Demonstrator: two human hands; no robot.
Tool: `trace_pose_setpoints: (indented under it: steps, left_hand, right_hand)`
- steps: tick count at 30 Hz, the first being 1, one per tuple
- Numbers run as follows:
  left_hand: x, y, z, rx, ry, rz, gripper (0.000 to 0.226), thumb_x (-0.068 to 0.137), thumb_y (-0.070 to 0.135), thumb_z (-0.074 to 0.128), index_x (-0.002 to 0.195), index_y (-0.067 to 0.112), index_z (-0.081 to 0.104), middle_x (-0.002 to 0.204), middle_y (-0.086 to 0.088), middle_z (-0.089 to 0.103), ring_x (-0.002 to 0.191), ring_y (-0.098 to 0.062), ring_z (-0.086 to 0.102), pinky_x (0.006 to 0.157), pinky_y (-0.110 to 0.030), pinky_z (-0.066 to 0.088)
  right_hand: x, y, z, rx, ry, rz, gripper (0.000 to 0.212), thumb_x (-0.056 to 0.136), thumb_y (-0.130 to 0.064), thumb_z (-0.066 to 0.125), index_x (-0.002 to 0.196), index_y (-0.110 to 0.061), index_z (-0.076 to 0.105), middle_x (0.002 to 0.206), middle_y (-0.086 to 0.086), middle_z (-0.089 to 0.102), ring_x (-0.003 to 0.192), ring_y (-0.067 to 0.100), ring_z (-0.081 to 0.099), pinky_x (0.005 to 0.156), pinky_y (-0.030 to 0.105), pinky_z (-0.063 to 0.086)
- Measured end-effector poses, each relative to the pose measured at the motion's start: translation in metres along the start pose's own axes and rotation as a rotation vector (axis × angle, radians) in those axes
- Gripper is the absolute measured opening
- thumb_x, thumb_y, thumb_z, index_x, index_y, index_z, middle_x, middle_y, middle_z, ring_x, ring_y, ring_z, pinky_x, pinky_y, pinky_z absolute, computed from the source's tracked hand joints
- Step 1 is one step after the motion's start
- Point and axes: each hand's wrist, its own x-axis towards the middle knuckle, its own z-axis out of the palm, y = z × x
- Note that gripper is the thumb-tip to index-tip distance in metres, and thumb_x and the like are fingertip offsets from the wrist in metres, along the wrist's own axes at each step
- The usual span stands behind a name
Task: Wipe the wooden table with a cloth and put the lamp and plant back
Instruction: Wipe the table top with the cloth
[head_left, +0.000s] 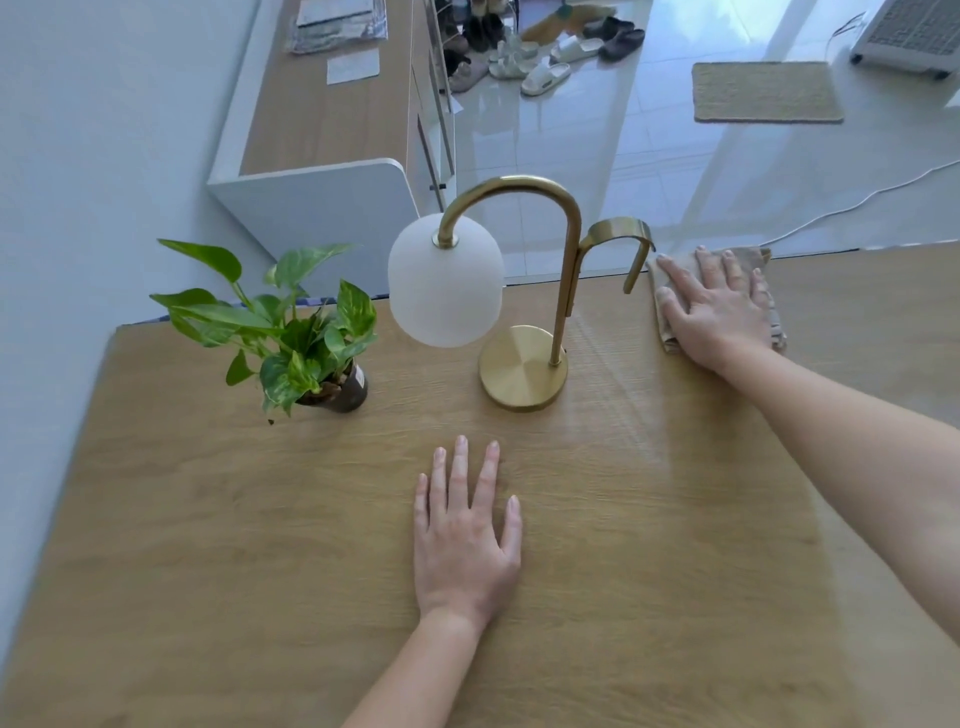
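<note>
A brass lamp (522, 371) with a white glass shade stands near the far middle of the wooden table (208, 519). Left of it is a small potted plant (306, 338) in a dark pot. My right hand (717, 306) lies flat on a folded beige cloth (667, 322) at the table's far right edge, just right of the lamp's curved handle. A damp, paler streak runs from the cloth toward me. My left hand (467, 535) rests flat on the bare wood in front of the lamp, fingers spread, holding nothing.
Beyond the table is a glossy tiled floor with a woven mat (766, 92), several shoes and slippers (545, 57), and a white cable (857, 200). A low wooden-topped cabinet (322, 119) stands at the far left by the wall.
</note>
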Motion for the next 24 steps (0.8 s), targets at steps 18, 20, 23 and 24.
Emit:
trace_pose_setpoints:
  steps: [18, 20, 23, 24]
  left_hand:
    - [-0.001, 0.000, -0.003, -0.002, 0.002, -0.025, 0.067, 0.107, 0.061, 0.024, 0.170, 0.043, 0.015, 0.181, 0.004, 0.011, 0.168, -0.020, 0.002, 0.136, -0.044, 0.003]
    - [-0.001, 0.002, -0.004, 0.001, 0.004, -0.024, 0.067, 0.106, 0.062, 0.023, 0.170, 0.043, 0.015, 0.181, 0.003, 0.011, 0.167, -0.020, 0.003, 0.136, -0.045, 0.004]
    - [-0.002, 0.002, -0.005, 0.001, 0.007, -0.023, 0.068, 0.106, 0.062, 0.020, 0.171, 0.042, 0.015, 0.181, 0.003, 0.012, 0.167, -0.021, 0.004, 0.136, -0.045, 0.004]
    - [-0.002, 0.002, -0.005, 0.005, 0.009, -0.020, 0.069, 0.106, 0.062, 0.019, 0.171, 0.042, 0.015, 0.181, 0.002, 0.012, 0.167, -0.021, 0.004, 0.136, -0.045, 0.004]
  right_hand:
    - [-0.090, -0.006, 0.035, -0.009, 0.006, -0.049, 0.062, 0.103, -0.070, 0.011, 0.163, -0.060, -0.001, 0.179, -0.005, -0.005, 0.165, 0.024, -0.007, 0.132, 0.051, -0.009]
    - [-0.117, -0.009, 0.042, -0.009, 0.017, -0.050, 0.061, 0.104, -0.070, 0.013, 0.163, -0.059, 0.000, 0.179, -0.006, -0.004, 0.165, 0.024, -0.007, 0.131, 0.050, -0.011]
    - [-0.156, -0.012, 0.049, -0.012, 0.014, -0.061, 0.061, 0.105, -0.069, 0.014, 0.163, -0.060, -0.002, 0.179, -0.006, -0.005, 0.165, 0.023, -0.009, 0.130, 0.048, -0.014]
    - [-0.169, -0.012, 0.052, -0.014, 0.009, -0.066, 0.061, 0.105, -0.069, 0.014, 0.163, -0.060, -0.003, 0.179, -0.006, -0.007, 0.165, 0.022, -0.010, 0.130, 0.048, -0.014]
